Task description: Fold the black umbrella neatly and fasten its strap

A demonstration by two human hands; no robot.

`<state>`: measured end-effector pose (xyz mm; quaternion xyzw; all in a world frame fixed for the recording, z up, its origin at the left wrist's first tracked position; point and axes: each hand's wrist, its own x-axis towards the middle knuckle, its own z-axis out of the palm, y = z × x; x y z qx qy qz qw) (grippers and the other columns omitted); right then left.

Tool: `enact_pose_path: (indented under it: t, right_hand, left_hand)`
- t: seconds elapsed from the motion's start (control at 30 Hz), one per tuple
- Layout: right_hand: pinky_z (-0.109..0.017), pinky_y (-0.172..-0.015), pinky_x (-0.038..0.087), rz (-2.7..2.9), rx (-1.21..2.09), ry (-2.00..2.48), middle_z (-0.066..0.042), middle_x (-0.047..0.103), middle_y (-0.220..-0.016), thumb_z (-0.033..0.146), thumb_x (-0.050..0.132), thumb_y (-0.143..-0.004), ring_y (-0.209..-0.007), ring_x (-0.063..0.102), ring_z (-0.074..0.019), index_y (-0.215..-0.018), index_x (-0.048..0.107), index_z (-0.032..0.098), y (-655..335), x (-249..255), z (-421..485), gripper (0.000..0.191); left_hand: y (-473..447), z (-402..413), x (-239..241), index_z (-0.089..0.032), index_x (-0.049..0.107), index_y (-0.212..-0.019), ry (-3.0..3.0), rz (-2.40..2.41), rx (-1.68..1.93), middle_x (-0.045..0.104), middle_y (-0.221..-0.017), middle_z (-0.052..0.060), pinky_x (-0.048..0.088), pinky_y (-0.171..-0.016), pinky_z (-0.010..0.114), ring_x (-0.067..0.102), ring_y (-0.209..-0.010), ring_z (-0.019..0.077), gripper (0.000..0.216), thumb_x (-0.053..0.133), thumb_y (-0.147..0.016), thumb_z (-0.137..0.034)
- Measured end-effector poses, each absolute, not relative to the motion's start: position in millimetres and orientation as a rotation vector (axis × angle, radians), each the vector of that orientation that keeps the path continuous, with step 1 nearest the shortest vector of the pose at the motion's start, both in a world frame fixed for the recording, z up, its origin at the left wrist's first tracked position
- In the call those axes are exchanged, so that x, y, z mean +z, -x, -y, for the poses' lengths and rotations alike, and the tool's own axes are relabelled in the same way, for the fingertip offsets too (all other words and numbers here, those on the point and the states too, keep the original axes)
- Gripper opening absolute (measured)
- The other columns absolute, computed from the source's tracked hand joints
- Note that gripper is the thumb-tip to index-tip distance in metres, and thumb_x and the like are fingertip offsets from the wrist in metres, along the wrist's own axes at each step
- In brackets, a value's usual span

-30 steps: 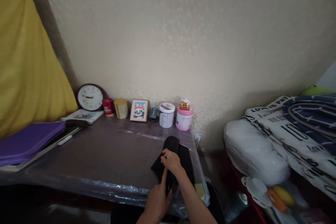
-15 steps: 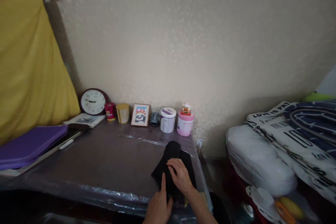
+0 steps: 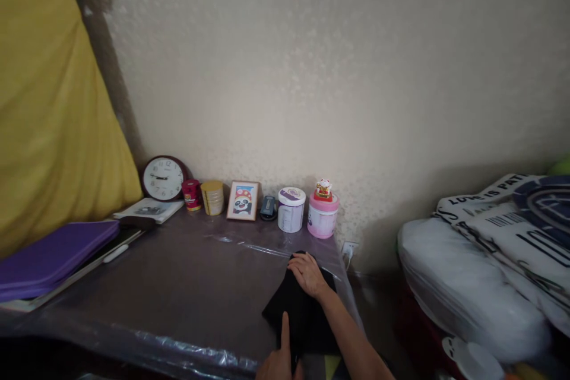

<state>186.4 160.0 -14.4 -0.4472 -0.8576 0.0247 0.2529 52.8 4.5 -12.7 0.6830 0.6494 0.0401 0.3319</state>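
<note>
A piece of black cloth (image 3: 294, 306), partly folded over itself, lies near the right end of the plastic-covered table (image 3: 200, 285). My right hand (image 3: 308, 275) rests flat on its far end, fingers stretched out and close together. At the near edge, my left hand (image 3: 280, 362) touches the cloth with its index finger extended forward and the thumb apart. The lower part of that hand is cut off by the frame, and its other fingers are hidden. Under my right forearm shows a small yellow patch (image 3: 331, 366).
Along the wall stand a clock (image 3: 164, 178), a red can (image 3: 192, 195), a yellow-lidded tub (image 3: 212, 198), a panda picture frame (image 3: 243, 200), a purple-white tub (image 3: 291, 210) and a pink tub (image 3: 323, 217) topped by a cat figurine. Purple folders (image 3: 57, 255) lie left; bedding (image 3: 472, 273) sits right.
My right hand has moved away from me along the cloth to its far end. My left hand sits slightly nearer the frame's bottom edge. The camera view has shifted a little.
</note>
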Motion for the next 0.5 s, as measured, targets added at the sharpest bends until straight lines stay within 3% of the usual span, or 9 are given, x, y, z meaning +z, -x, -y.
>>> enact_pose_path:
  t: [0.13, 0.27, 0.5]
  right_hand:
    - [-0.035, -0.096, 0.027, 2.330, 0.080, 1.274, 0.000, 0.065, -0.100, 0.022, 0.033, -0.089, -0.109, 0.045, -0.0154, -0.089, 0.065, 0.026, -188, -14, -179, 0.032]
    - [-0.028, -0.086, 0.036, 2.222, 0.152, 1.361, -0.001, 0.066, -0.095, 0.025, 0.039, -0.086, -0.094, 0.055, -0.0145, -0.084, 0.065, 0.024, -188, -10, -194, 0.026]
    - [-0.033, -0.087, 0.039, 1.719, 0.175, 1.588, -0.010, 0.063, -0.101, 0.025, 0.034, -0.084, -0.096, 0.057, -0.0189, -0.098, 0.060, 0.015, -222, -18, -186, 0.031]
  left_hand:
    - [-56, -10, -19, -0.015, -0.011, -0.135, -1.726, -1.727, 0.042, 0.066, -0.096, 0.015, 0.043, -0.073, 0.035, 0.062, -0.088, 0.0262, 0.078, 0.042, -0.077, -0.017]
    - [-54, -12, -25, -0.014, -0.013, -0.135, -1.726, -1.725, 0.028, 0.066, -0.097, 0.015, 0.043, -0.072, 0.034, 0.062, -0.088, 0.0261, 0.078, 0.041, -0.078, -0.019]
    - [-43, 1, -16, -0.009, -0.013, -0.135, -1.809, -1.619, 0.226, 0.066, -0.096, 0.013, 0.041, -0.069, 0.027, 0.062, -0.085, 0.0215, 0.073, 0.034, -0.083, -0.027]
